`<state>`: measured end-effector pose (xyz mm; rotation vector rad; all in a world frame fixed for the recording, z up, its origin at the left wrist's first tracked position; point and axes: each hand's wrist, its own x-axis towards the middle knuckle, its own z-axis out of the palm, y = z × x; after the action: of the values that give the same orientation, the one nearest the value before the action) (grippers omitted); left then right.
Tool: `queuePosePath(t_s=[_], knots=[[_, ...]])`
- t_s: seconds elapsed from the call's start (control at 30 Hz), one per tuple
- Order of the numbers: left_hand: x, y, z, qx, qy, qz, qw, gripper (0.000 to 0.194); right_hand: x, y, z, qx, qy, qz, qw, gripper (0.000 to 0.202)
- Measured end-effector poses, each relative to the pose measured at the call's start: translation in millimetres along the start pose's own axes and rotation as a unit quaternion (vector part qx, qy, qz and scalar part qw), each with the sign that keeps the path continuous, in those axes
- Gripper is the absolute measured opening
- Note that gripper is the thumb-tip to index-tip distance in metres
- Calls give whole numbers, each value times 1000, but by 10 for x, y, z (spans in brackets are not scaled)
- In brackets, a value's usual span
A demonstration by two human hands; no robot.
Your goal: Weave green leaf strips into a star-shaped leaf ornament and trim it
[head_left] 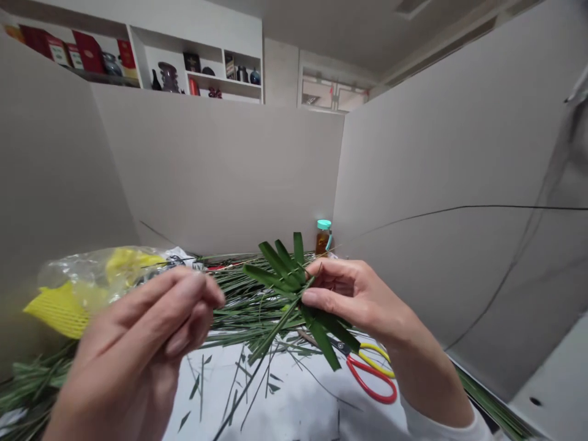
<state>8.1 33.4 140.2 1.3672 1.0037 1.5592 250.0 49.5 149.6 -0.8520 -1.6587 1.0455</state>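
My right hand (349, 291) pinches a green leaf weaving (282, 269) between thumb and fingertips. Flat blades with trimmed ends fan out from it to the upper left and lower right, and long thin stems trail toward the lower left. My left hand (142, 343) is raised apart from the piece, fingers curled in and tips close together; whatever they may hold does not show. Below the weaving, scissors (372, 373) with one red and one yellow handle lie on the white tabletop (294, 410), their blades partly covered by leaves.
A pile of long green leaf strips (239, 312) spreads behind my hands. Cut scraps (195, 387) dot the tabletop. At left lie a clear plastic bag and yellow netting (59, 309). A teal-capped bottle (323, 237) stands in the back corner. Grey partitions (220, 171) enclose the table.
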Motion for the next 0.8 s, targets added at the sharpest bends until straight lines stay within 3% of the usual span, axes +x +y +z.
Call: queuePosePath(t_s=[0.07,0.2,0.3,0.43,0.6,0.8], knots=[[80,62,126,9,-12,-1,1000,20,-42,-30,33,-3,-10,-1,1000,16],[129,32,284,40,-114,-8,993,22,-122,-106,96,-10,-15,-17,1000,9],[73,-24,350,-8,-138,-35,990,16,-169,-152,117,-40,-11,-32,999,5],[29,-14,461,-67,-105,-62,990,15,-192,-173,113,-45,-7,-38,998,4],[49,52,581,-112,-74,-85,987,24,-206,-196,124,-71,41,-66,994,9],[-21,-34,521,-134,-77,-112,982,17,-210,-212,134,-62,36,-56,996,10]])
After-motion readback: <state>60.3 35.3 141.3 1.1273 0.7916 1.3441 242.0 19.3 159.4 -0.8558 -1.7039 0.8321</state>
